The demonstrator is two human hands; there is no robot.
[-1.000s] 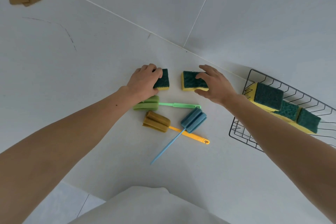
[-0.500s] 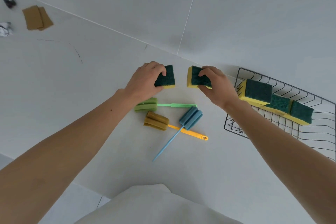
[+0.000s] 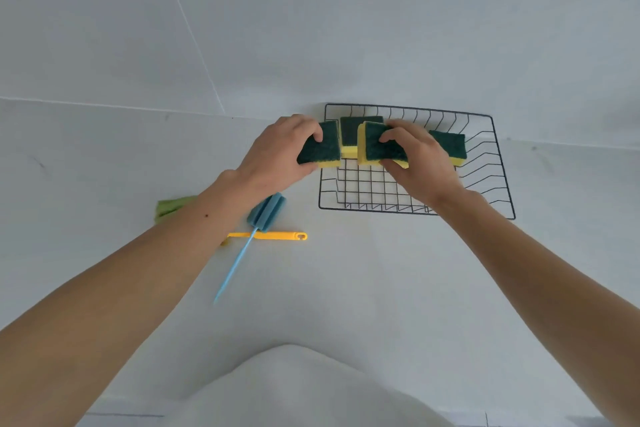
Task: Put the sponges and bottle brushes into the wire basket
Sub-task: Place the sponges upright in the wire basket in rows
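My left hand [image 3: 277, 152] grips a green-and-yellow sponge [image 3: 323, 149] over the left rim of the black wire basket [image 3: 498, 184]. My right hand [image 3: 420, 161] grips a second sponge [image 3: 375, 146] above the basket's floor. Behind them in the basket lie other sponges, one at the back [image 3: 351, 135] and one at the right [image 3: 450, 147]. On the white surface to the left lie a blue bottle brush [image 3: 266, 208], a yellow brush handle [image 3: 273, 236] and the green brush head [image 3: 171, 206], both partly hidden by my left forearm.
A white tiled wall stands just behind the basket. A white cloth-like mound [image 3: 298, 388] fills the bottom middle of the view. The basket's front half holds bare wire floor.
Both hands lifted their sponges off the surface and carried them right, over the basket. The view turned right, so the basket now sits centred.
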